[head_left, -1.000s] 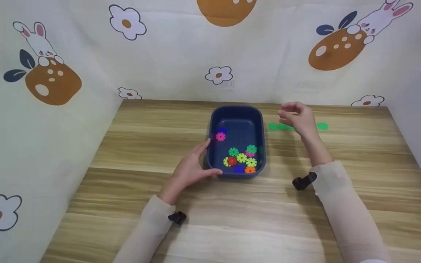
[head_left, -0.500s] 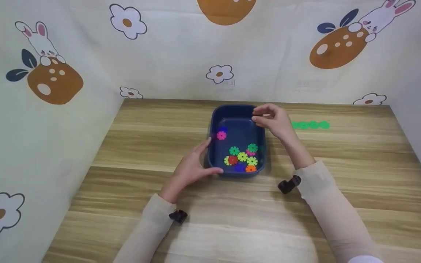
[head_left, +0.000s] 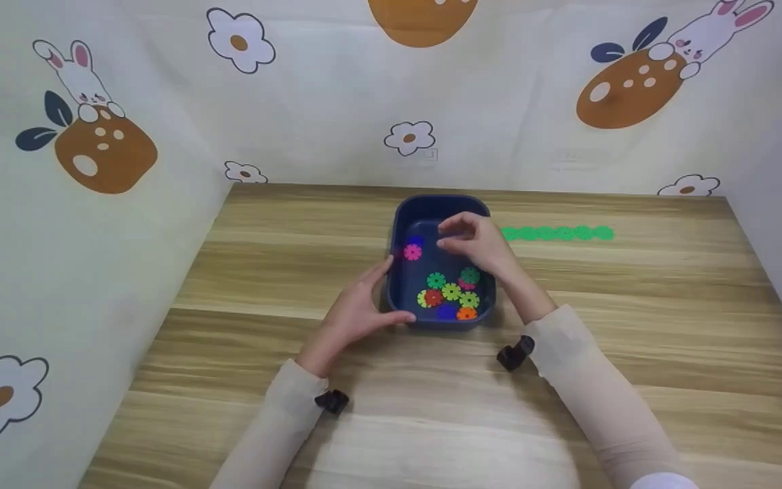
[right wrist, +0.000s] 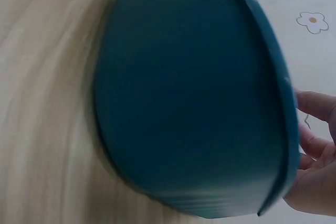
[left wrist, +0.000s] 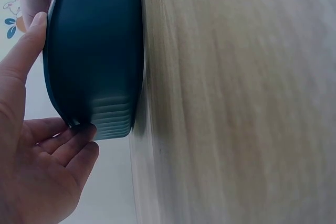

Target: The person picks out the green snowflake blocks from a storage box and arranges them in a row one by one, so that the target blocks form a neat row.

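Observation:
A dark blue plastic box (head_left: 455, 324) stands on the table with several notched snowflake discs inside. My left hand (head_left: 354, 316) holds the box at its near left corner, thumb on the front rim and fingers along the left side; the left wrist view shows the fingers at the box wall (left wrist: 94, 51). My right hand (head_left: 476, 246) hovers over the box's right side, fingers loosely bent with nothing visible between them. Below it lie green discs (head_left: 436, 280), yellow discs (head_left: 451, 292), a red disc (head_left: 434, 297) and an orange disc (head_left: 466, 313). A pink disc (head_left: 413, 252) sits at the left, overlapping a blue one.
To the right of the box, several green discs form a straight row (head_left: 564, 233) on the wooden table (head_left: 459, 407). A patterned cloth wall (head_left: 323, 102) rises behind the table's far edge, with further walls at both sides.
My right hand has moved left, from above the green row to over the box, uncovering the row. My left hand stays on the box.

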{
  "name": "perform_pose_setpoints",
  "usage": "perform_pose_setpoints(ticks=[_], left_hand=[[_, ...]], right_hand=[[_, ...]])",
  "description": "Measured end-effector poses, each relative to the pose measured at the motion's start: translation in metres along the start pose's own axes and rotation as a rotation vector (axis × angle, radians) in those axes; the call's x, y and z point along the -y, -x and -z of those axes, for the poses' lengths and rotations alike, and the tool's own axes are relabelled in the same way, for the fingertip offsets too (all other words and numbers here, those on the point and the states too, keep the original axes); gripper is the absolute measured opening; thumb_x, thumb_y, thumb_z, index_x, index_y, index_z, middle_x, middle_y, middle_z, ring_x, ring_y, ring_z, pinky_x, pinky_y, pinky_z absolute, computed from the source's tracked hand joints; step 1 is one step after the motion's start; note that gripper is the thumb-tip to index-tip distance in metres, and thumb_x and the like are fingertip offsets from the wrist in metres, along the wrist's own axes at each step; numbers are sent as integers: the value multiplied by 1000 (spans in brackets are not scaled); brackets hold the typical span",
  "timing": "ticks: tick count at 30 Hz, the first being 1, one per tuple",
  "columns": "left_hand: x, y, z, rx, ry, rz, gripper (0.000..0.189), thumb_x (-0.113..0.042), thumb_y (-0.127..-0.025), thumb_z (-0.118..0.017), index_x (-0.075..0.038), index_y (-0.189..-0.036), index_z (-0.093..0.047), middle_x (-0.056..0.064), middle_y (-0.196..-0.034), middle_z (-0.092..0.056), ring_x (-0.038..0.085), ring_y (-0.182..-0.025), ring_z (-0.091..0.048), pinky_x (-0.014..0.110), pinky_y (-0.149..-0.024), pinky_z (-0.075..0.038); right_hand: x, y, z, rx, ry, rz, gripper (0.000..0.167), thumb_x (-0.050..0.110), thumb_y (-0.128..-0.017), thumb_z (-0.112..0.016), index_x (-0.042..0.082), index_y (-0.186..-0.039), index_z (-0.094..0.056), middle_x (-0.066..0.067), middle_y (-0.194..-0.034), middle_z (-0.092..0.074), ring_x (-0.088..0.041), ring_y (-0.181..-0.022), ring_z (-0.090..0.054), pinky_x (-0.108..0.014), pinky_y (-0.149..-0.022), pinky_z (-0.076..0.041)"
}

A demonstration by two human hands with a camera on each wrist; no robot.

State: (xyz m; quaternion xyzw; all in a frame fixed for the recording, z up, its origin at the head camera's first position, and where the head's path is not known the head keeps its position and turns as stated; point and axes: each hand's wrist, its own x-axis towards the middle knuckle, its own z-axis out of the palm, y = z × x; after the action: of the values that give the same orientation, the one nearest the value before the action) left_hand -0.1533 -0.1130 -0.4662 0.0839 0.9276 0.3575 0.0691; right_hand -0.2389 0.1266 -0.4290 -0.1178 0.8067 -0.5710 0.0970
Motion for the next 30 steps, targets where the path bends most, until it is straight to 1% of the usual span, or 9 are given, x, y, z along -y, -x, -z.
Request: perform_pose_setpoints(ticks=[2, 4, 9, 12, 17, 20, 22, 25, 30], left_hand=[[1, -1, 0, -6, -10, -19, 106, -50, -72, -86, -21, -158, -31, 11, -162, -35, 33, -148, -36, 52, -121, -33], [0, -1, 1, -5, -13, -16, 106, -50, -72, -86, -21, -158, -31, 11, -162, -35, 34, -148, -36, 52, -120, -33], [1, 0, 1, -3, -20, -23, 106, -52, -72, -85, -20, -158, -31, 11, -162, -34, 34, -148, -36, 52, -120, -34], [2, 0, 1, -2, -24, -34, 106, -53, -73, -84, -20, -158, -30, 12, -162, -33, 35, -149, -34, 53, -120, -33], [2, 1, 1, 1, -22, -40, 105, -55, -74, -83, -21, -158, -29, 13, -163, -32, 35, -149, -34, 53, -120, -34], [1, 1, 1, 0, -15, -35, 105, -54, -74, -83, -21, -158, -30, 12, -163, -33, 34, -148, -35, 52, -120, -35], [0, 1, 2, -1, -10, -33, 105, -53, -73, -84, -21, -158, -30, 11, -162, -33, 34, -148, -35, 52, -120, -35], [0, 1, 2, -5, -8, -35, 106, -54, -73, -84, -21, -158, -31, 12, -162, -34, 34, -148, -35, 52, -120, -35], [2, 1, 0, -4, -12, -32, 107, -56, -71, -84, -22, -158, -30, 14, -161, -35, 35, -147, -37, 52, -118, -36]], right_hand=[[-3, -1, -5, 13, 20, 6, 31, 10, -89, -73, -3, -117, -65, -22, -122, -68, -32, -107, -70, -34, -91, -60], [-4, -1, -10, 32, 40, -5, 30, 9, -90, -72, -2, -117, -66, -22, -122, -69, -31, -106, -70, -35, -92, -60], [-12, -4, -22, 82, 103, -45, 30, 7, -89, -73, -2, -116, -67, -22, -119, -69, -25, -100, -69, -33, -89, -60], [-17, -6, -27, 107, 180, -68, 30, 7, -86, -76, 0, -114, -69, -20, -118, -70, -22, -100, -67, -33, -90, -58], [-21, -7, -32, 172, 313, -102, 32, -1, -81, -77, 1, -112, -71, -17, -118, -70, -28, -108, -67, -39, -97, -56], [-20, -6, -34, 210, 395, -101, 32, -4, -79, -77, 3, -110, -73, -17, -116, -71, -30, -108, -67, -42, -96, -57], [-20, -6, -36, 221, 454, -90, 29, -4, -79, -77, 4, -106, -75, -15, -111, -71, -28, -102, -65, -40, -93, -57], [-21, -7, -37, 228, 519, -79, 23, -2, -79, -77, 7, -100, -77, -10, -101, -71, -22, -91, -61, -34, -83, -55], [-23, -7, -38, 239, 524, -71, 21, -2, -76, -79, 8, -94, -74, -6, -91, -67, -16, -80, -56, -25, -70, -48]])
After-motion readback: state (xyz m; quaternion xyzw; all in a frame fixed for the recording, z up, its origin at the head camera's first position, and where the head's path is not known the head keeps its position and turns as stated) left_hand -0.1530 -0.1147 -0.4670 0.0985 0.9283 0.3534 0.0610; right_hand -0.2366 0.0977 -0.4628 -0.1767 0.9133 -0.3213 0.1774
